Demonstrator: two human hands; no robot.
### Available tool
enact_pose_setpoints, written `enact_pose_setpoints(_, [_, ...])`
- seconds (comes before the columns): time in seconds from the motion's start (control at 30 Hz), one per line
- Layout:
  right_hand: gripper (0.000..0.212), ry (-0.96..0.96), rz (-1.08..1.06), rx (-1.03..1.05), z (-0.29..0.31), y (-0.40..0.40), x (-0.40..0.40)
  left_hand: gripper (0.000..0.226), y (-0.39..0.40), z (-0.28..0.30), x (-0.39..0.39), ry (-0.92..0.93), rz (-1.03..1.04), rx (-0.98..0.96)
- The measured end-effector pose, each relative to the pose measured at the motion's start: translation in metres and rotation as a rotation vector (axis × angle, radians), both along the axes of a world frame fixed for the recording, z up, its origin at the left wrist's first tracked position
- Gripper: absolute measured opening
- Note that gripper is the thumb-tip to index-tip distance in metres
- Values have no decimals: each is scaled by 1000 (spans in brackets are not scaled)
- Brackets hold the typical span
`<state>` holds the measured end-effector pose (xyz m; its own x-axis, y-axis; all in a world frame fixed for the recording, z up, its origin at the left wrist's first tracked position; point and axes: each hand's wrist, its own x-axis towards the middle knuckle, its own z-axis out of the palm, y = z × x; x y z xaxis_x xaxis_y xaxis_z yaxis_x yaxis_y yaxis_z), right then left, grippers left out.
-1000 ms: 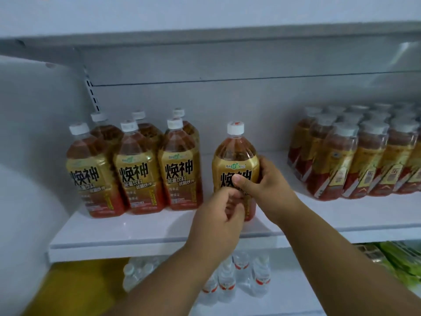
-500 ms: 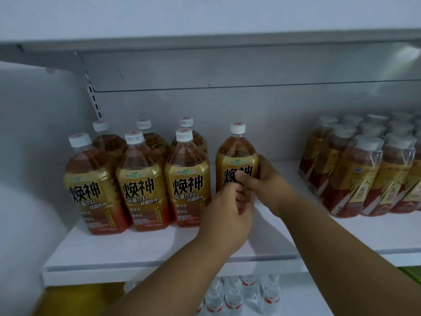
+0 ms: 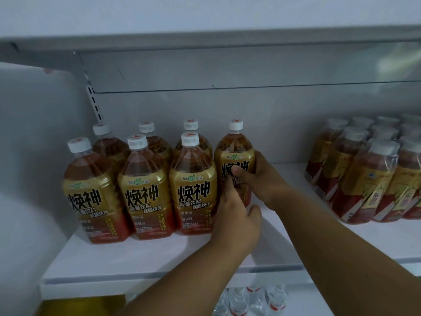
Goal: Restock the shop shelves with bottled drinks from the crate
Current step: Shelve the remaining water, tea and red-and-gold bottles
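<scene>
An amber drink bottle [image 3: 234, 153] with a gold label and white cap stands upright on the white shelf [image 3: 159, 256], at the back beside a group of several identical bottles [image 3: 145, 190]. My right hand [image 3: 262, 181] grips its right side, thumb across the label. My left hand [image 3: 234, 215] holds the lower front of the same bottle, fingers curled against it. The crate is out of view.
Shrink-wrapped packs of similar amber bottles [image 3: 369, 174] fill the shelf's right end. A grey shelf board [image 3: 205, 39] runs overhead. Small water bottles [image 3: 248, 299] stand on the shelf below. A white side wall [image 3: 34, 156] closes the left.
Both hands have pushed the bottle back and left, until it stands next to the rear row of the group. The camera has moved closer to the shelf.
</scene>
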<state>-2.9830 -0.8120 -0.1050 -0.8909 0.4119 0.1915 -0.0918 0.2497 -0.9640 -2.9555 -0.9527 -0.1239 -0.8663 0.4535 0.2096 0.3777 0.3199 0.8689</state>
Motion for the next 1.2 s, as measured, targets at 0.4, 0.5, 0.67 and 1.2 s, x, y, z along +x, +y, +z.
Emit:
enact_pose_setpoints(0.4, [63,-14,212,-107,6,12,-8,94,9,-3,-8,-21,-22,-42])
enact_pose_setpoints(0.5, [65,-25,243,-128,8,14,-10,95,10,-2,-8,-17,-26,-39])
enact_pose_setpoints(0.67, [72,0,276,-164,7,15,-10,96,12,-3,-7,-10,-29,-41])
enact_pose_setpoints(1.2, [70,-19,263,-148,7,13,-10,96,13,-4,-7,9,-31,-66])
